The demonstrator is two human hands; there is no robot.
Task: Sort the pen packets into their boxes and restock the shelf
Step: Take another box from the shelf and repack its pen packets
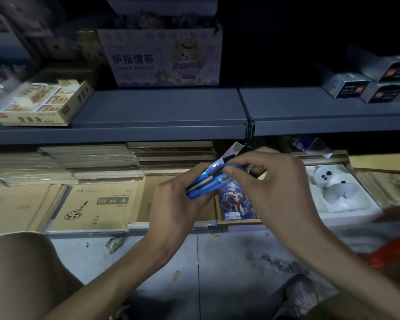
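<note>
Fingers point(192, 175) of the left hand point(178, 204) were curled round a stack of glossy blue pen packets point(202, 184), holding it tilted just above the lower shelf. The right hand point(273, 183) pinched the stack's upper end between thumb and fingertips point(232, 170). Whether it was squaring the stack or picking one packet off could not be told.

Directly beneath the hands sat a shallow brown cardboard box point(238, 221) with at least one flat packet printed with a red-and-silver hero figure point(234, 199) lying in it. Just to its left, a second open brown cardboard box point(148, 202) showed only bare card where it was visible, though the left hand hid part of it.

By this layout the sorting seemed only partly done: one sort of packet was boxed, and the blue ones were in hand rather than in any box. Restocking looked not yet begun for these, since neither box stood on the grey metal upper shelf point(159, 107), which had open room in front of the pale finger-bandage carton point(162, 58).
</note>
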